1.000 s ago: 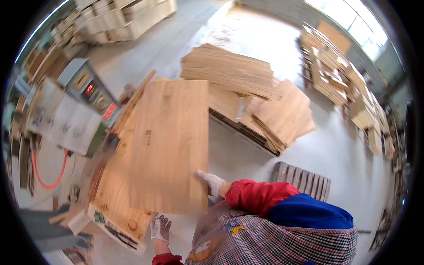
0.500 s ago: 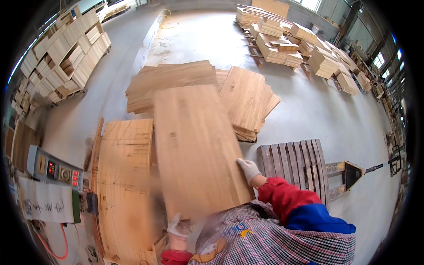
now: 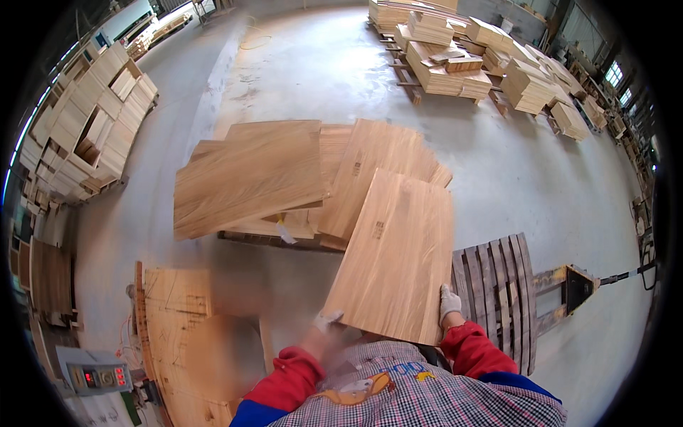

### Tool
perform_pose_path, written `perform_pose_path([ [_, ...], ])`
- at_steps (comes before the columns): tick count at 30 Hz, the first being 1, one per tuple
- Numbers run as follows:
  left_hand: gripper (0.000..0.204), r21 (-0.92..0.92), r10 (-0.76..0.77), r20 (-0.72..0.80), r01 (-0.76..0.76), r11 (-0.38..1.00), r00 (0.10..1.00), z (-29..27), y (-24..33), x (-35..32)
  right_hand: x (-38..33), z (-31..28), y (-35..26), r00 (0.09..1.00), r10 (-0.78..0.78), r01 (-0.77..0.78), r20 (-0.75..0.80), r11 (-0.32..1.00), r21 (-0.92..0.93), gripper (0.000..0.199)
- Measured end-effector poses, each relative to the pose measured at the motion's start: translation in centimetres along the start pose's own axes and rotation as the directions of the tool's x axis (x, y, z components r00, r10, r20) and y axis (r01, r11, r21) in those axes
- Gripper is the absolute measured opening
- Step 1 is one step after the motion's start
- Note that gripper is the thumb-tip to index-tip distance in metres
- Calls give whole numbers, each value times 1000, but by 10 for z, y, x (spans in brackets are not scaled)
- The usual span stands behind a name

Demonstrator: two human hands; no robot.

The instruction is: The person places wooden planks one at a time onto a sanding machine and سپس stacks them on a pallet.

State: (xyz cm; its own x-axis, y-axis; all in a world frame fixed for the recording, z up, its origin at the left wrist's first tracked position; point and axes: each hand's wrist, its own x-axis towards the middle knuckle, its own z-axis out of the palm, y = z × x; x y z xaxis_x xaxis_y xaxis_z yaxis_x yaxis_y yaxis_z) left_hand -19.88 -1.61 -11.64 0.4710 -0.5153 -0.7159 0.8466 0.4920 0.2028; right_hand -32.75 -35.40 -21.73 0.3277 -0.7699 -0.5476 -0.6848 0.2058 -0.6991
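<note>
Grey floor (image 3: 306, 85): bears everything around you, its open span seemingly giving you room to turn with wide pieces.
Pale timber stacks (image 3: 452, 78): at the far right, raised on runners, likely to keep the wood off the concrete.
Board pile (image 3: 249, 178): ahead of you, fanned at differing angles, which perhaps makes single boards easier to separate.
Wooden bench (image 3: 174, 306): at your lower left, partly blurred, close enough to suggest easy reach.
Slatted pallet (image 3: 494, 288): on your right, a yellow pallet jack (image 3: 582, 288) at its far side, presumably so it can roll.
Held board (image 3: 398, 263): before your checkered apron (image 3: 455, 384), angled away to the right, stamped face up; its far end overlaps the pile in view, touching or not you cannot tell. Its near end sits close to your body, probably for balance.
Control box (image 3: 99, 376): lower left, dials and lit display facing up, probably for easy reading.
Right hand (image 3: 449, 304): gloved, pinching the board's right edge near the close corner, apparently to steady it.
Left hand (image 3: 329, 322): gloved, blurred at the near left corner, probably supporting it; finger closure cannot be told.
</note>
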Motion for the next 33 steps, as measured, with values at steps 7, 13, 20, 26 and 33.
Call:
perform_pose_path([
  [7,39,191,-78,-166,110,975,983,-61,-2,73,53,36,-44,995,-93,99,37,959,-266,53],
  [13,22,218,-30,-382,122,968,924,-29,38,145,117,79,-82,978,-107,106,181,994,15,39],
  [20,18,298,-118,-202,175,938,972,-43,83,213,187,112,-80,964,-142,162,225,984,-73,57],
  [26,12,627,354,-272,-115,771,895,-24,183,147,107,169,-163,896,156,-96,415,982,-160,34],
  [33,34,941,972,-197,253,224,-127,-136,436,63,50,320,-273,814,-122,202,568,976,-79,38],
])
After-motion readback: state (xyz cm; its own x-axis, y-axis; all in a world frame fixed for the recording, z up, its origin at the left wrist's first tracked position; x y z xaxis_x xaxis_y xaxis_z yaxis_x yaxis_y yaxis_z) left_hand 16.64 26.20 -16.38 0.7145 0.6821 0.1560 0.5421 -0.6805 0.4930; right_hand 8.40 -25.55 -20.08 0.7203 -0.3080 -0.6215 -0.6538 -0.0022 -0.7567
